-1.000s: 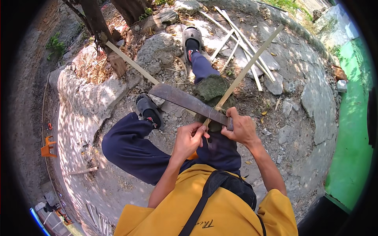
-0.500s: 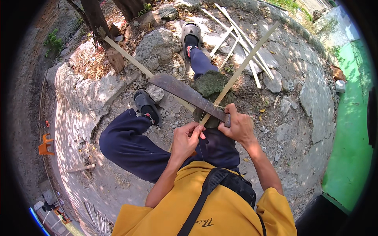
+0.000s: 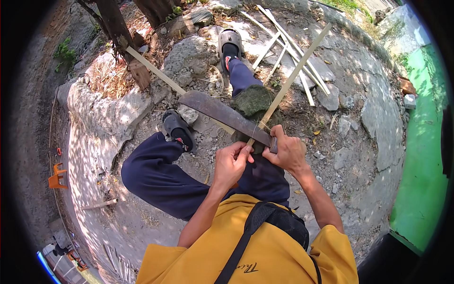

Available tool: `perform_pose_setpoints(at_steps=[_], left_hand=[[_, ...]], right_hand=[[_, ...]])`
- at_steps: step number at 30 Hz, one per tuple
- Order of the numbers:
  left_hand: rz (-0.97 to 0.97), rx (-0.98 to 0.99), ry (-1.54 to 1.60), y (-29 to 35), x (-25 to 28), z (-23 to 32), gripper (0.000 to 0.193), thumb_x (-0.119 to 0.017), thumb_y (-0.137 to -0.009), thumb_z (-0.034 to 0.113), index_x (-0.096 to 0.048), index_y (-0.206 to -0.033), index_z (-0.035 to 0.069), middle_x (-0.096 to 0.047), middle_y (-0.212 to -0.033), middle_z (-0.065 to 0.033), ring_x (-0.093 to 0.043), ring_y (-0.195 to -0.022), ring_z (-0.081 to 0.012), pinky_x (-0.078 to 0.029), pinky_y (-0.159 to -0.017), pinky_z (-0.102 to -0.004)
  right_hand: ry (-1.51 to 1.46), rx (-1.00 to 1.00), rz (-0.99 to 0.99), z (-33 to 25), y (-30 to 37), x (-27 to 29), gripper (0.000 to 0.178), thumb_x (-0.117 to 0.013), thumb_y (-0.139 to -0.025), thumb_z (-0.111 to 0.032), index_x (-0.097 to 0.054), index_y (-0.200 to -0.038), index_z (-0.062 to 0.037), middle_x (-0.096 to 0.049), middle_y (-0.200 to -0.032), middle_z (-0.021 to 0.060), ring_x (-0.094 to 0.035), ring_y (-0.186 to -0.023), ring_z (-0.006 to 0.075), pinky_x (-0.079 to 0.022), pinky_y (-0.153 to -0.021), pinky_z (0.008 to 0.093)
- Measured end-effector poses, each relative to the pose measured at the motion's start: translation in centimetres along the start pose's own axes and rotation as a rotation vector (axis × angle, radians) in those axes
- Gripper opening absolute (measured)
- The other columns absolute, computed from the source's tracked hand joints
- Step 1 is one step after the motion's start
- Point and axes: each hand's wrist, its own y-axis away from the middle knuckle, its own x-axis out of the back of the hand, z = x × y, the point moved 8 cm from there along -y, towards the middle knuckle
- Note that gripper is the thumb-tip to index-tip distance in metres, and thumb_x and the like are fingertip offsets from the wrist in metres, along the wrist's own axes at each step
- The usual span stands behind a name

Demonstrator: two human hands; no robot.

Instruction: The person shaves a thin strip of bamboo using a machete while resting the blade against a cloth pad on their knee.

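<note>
My right hand (image 3: 290, 152) is wrapped around the handle of a broad machete (image 3: 222, 114), whose dark, worn blade points away to the left. Between thumb and fingers, my left hand (image 3: 231, 163) pinches the near end of a long, pale bamboo strip (image 3: 294, 73). That strip runs up to the far right and crosses the blade close to the handle. Thin fibres curl where they meet. A dark green pad (image 3: 252, 100) covers my outstretched leg under the blade. Another pale strip (image 3: 156, 70) extends to the far left, passing beneath the machete.
Several pale strips (image 3: 295, 47) lie crossed on the ground at the far right. Tree trunks (image 3: 113, 23) and broken concrete (image 3: 189, 57) stand at the far left. A green wall (image 3: 416, 156) borders the right side; an orange chair (image 3: 57, 176) is at the left.
My left hand has shifted slightly to the right, closer to the blade, and its fingers have changed position on the strip. My right hand and the machete stay nearly in place.
</note>
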Motion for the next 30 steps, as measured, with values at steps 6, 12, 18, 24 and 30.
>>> perform_pose_setpoints(at_steps=[6,12,18,24,30], left_hand=[[-0.035,0.153,0.011,3.9,1.4,-0.8,0.022,-0.063,-0.107,0.013,-0.077,-0.099,-0.002,-0.068,-0.068,0.0005,-0.050,-0.052,-0.0012,-0.037,-0.048,-0.0223],[-0.042,0.180,-0.074,1.4,0.4,-0.8,0.023,-0.062,-0.107,0.013,-0.076,-0.101,-0.004,-0.075,-0.076,-0.0050,-0.051,-0.051,-0.0023,-0.040,-0.047,-0.0226],[-0.017,0.024,-0.077,-0.2,-0.2,0.7,0.022,-0.062,-0.106,0.012,-0.076,-0.100,-0.005,-0.076,-0.077,-0.0060,-0.051,-0.050,-0.0030,-0.040,-0.046,-0.0234],[-0.037,0.194,-0.005,3.2,1.1,-0.3,0.023,-0.062,-0.106,0.013,-0.076,-0.101,-0.005,-0.077,-0.078,-0.0062,-0.051,-0.047,-0.0025,-0.039,-0.044,-0.0227],[-0.030,0.136,-0.067,1.2,0.6,0.3,0.022,-0.063,-0.106,0.012,-0.077,-0.101,-0.005,-0.079,-0.079,-0.0069,-0.050,-0.048,-0.0012,-0.039,-0.044,-0.0226]], right_hand=[[-0.025,-0.054,0.034,1.8,-0.3,-0.2,0.049,-0.079,-0.080,-0.032,-0.049,-0.112,-0.0100,-0.064,-0.068,0.0153,-0.069,-0.063,0.0412,-0.054,-0.059,0.0511],[-0.034,-0.013,0.013,1.6,-0.3,0.2,0.050,-0.078,-0.078,-0.035,-0.050,-0.112,-0.0113,-0.063,-0.065,0.0142,-0.068,-0.061,0.0417,-0.053,-0.058,0.0515],[0.010,0.020,-0.021,0.6,-0.5,-0.1,0.049,-0.078,-0.078,-0.036,-0.051,-0.111,-0.0121,-0.062,-0.064,0.0126,-0.068,-0.060,0.0390,-0.053,-0.056,0.0497],[-0.030,-0.045,0.023,2.0,0.0,-0.2,0.049,-0.078,-0.079,-0.034,-0.049,-0.112,-0.0114,-0.062,-0.065,0.0130,-0.068,-0.061,0.0401,-0.053,-0.057,0.0508],[-0.003,-0.023,-0.053,1.2,-0.1,-0.3,0.048,-0.077,-0.079,-0.032,-0.049,-0.111,-0.0097,-0.065,-0.070,0.0143,-0.069,-0.064,0.0409,-0.054,-0.060,0.0506]])
